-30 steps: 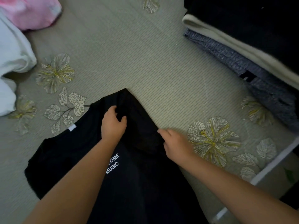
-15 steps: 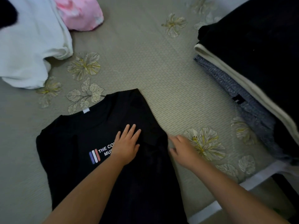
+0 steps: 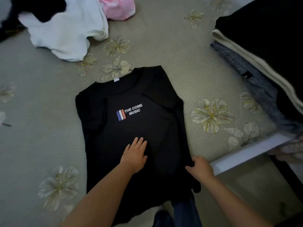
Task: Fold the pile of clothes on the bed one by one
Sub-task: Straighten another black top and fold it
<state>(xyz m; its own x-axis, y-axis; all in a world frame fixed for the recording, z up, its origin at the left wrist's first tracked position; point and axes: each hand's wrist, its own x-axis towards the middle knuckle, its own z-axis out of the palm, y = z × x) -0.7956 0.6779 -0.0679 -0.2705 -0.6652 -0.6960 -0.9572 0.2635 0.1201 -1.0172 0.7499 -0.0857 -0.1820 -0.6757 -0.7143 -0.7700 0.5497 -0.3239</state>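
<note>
A black T-shirt (image 3: pixel 131 128) with a white "THE COME MUSIC" print lies face up on the bed, collar pointing away from me. Both of its sides are folded inward. My left hand (image 3: pixel 134 154) lies flat on the shirt's middle below the print, fingers straight and together. My right hand (image 3: pixel 200 167) rests on the shirt's right folded edge with its fingers slightly bent, and no fabric is lifted there. The shirt's lower hem reaches down toward me and is partly hidden by my forearms.
Unfolded white (image 3: pixel 65 30), pink (image 3: pixel 119 7) and black (image 3: pixel 32 7) clothes lie at the far left. A folded stack (image 3: pixel 262 46) of black, cream and grey clothes sits at the right. The floral sheet (image 3: pixel 164 38) covers the bed, and a white bed rail (image 3: pixel 246 154) runs at the lower right.
My left hand let go of the folded shoulder, flattened and slid down the shirt past the print. My right hand slid down the right edge. The view shifted, showing more of the shirt.
</note>
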